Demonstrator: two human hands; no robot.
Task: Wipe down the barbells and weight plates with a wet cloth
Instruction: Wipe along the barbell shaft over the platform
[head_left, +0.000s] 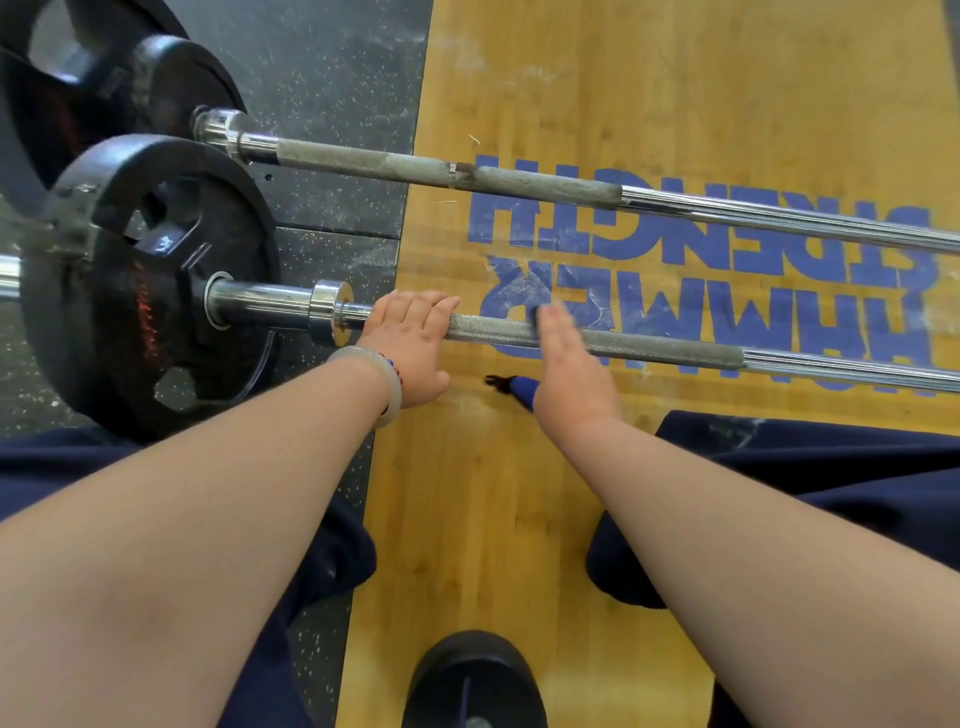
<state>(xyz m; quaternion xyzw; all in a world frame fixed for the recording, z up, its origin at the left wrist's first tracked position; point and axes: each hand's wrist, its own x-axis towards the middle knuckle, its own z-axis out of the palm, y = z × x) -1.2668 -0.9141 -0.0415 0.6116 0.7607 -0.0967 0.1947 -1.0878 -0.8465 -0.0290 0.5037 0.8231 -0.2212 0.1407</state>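
Note:
The near barbell (649, 348) lies across the wooden platform, with a black weight plate (130, 291) on its left sleeve. My left hand (410, 348) holds the bar just right of the collar, fingers curled over it. My right hand (566, 364) lies across the knurled part with straight, blurred fingers. A small dark patch shows at its fingertips; I cannot tell if it is a cloth. A blue object with a black tip (522, 389) sticks out from under that hand. The far barbell (519, 179) lies parallel behind, with its own black plates (78, 78).
The wooden platform (519, 519) carries blue lettering. Black speckled rubber flooring (322, 78) runs to its left. My knees in dark blue trousers (779, 467) flank the arms. A black round object (472, 680) sits at the bottom edge.

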